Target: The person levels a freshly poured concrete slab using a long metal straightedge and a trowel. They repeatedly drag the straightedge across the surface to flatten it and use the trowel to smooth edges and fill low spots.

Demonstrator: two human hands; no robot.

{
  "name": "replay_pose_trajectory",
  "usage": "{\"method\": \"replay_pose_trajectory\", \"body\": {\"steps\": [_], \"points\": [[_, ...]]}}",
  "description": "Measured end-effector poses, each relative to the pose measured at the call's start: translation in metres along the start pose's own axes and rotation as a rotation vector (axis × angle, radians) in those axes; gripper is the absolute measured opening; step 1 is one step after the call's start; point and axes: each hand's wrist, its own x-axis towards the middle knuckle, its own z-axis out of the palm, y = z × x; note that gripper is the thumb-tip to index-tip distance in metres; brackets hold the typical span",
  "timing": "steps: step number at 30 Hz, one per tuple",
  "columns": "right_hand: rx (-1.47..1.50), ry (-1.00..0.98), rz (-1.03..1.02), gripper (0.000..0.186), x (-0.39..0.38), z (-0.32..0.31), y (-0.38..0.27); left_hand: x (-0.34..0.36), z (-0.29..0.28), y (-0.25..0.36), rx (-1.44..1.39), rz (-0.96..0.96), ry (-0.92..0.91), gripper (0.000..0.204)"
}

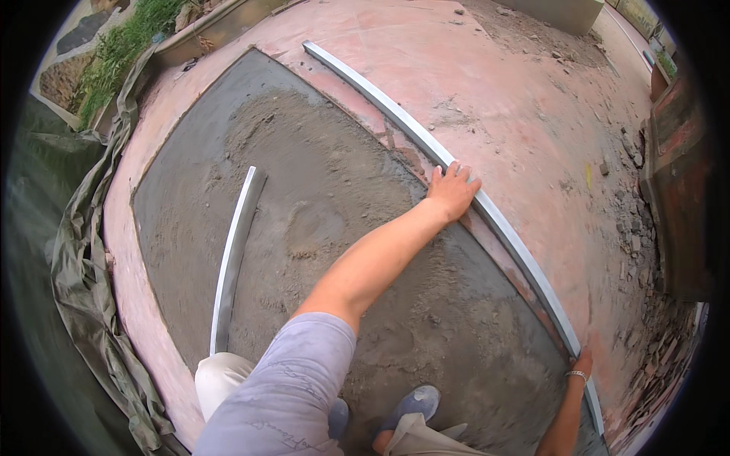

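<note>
Clearly, the left hand's [454, 191] and right hand's [582, 363] fingers [462, 173] hold a metal bar [525, 252] beside grey mortar [304, 159] bordered by pink paving [547, 129].

I see smooth, silvery metal on the long bar [511, 234] at right and shorter bar [232, 262] at left, rough matt cement [319, 228] between, matt pink slab [502, 114] far right, creased cloth-like tarpaulin [87, 266] left.

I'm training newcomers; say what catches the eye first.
A long pale bar sweeps to the lower right, with the left hand and right hand on it. A dark cement-like patch fills the middle, against pink paving. A shorter bar lies on that patch, left of centre.
</note>
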Motion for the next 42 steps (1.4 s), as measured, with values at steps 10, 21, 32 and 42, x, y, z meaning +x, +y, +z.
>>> {"method": "replay_pose_trajectory", "body": {"steps": [10,21,32,42], "points": [[-0.093,-0.080,-0.056,0.068,-0.027,0.024,0.061,-0.035,-0.006,-0.004,0.038,0.114,-0.196,0.022],[-0.026,-0.227,-0.100,0.059,-0.074,-0.075,0.062,-0.046,-0.002,0.080,-0.354,0.411,-0.242,0.022],[0.083,-0.197,-0.193,0.058,-0.099,-0.080,0.010,-0.066,0.032,0.185,-0.393,0.389,-0.338,0.016],[-0.002,-0.119,-0.245,0.060,-0.091,-0.058,0.035,-0.068,0.047,0.187,-0.453,0.359,-0.354,0.018]]}}
